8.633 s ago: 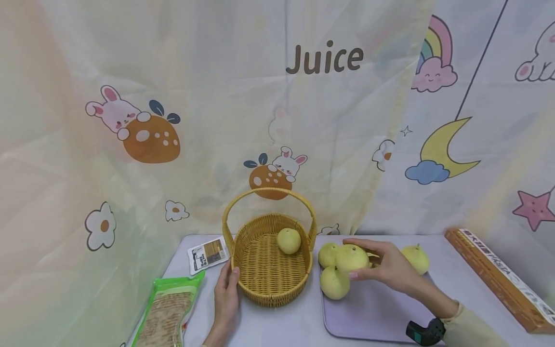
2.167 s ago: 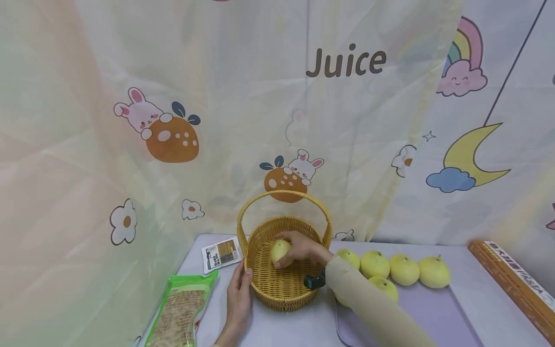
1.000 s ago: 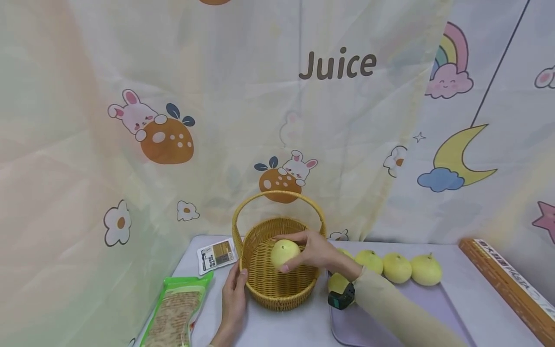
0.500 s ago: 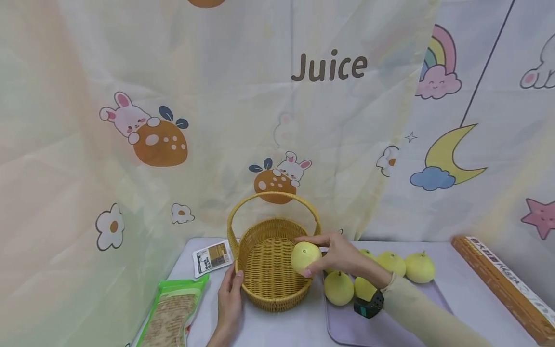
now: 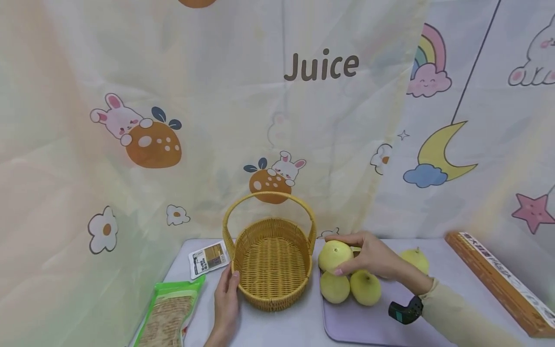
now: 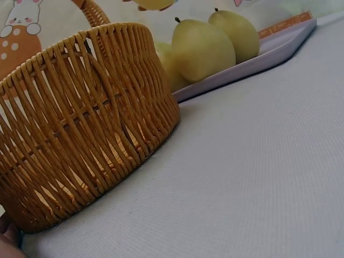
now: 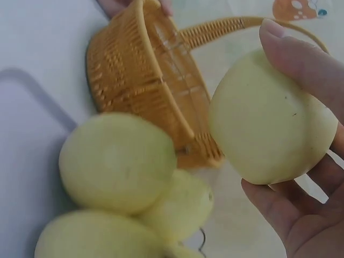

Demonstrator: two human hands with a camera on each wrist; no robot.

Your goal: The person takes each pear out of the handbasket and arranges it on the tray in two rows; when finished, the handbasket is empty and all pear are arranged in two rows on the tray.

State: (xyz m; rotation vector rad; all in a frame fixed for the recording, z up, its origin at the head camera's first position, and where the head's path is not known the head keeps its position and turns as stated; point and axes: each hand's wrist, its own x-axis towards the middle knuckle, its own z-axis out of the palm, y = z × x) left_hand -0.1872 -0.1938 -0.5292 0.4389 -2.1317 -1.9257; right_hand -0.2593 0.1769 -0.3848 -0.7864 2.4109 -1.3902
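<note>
My left hand [image 5: 226, 301] holds the left side of a round wicker basket [image 5: 273, 303] with an arched handle; nothing lies inside it. My right hand [image 5: 374, 256] grips a yellow-green pear [image 5: 335, 257] between thumb and fingers, above the back left part of a lilac tray [image 5: 360, 330]. Just below it on the tray sit two pears, one at the left edge [image 5: 335, 289] and one beside it [image 5: 366, 288]. Another pear [image 5: 415, 260] stands at the back right; the right hand hides what lies between. Up close, the right wrist view shows the held pear [image 7: 269, 118] apart from the tray pears [image 7: 118, 161].
Left of the basket lie a small white-and-brown packet [image 5: 209, 259] and a green-edged food bag [image 5: 169, 313]. A long orange box [image 5: 498, 284] lies along the right side of the table. A printed curtain [image 5: 208, 120] hangs behind.
Earlier, my right hand gripped a pear inside the basket; it has since lifted that pear out and carried it right, over the tray. My left hand stays at the basket's side.
</note>
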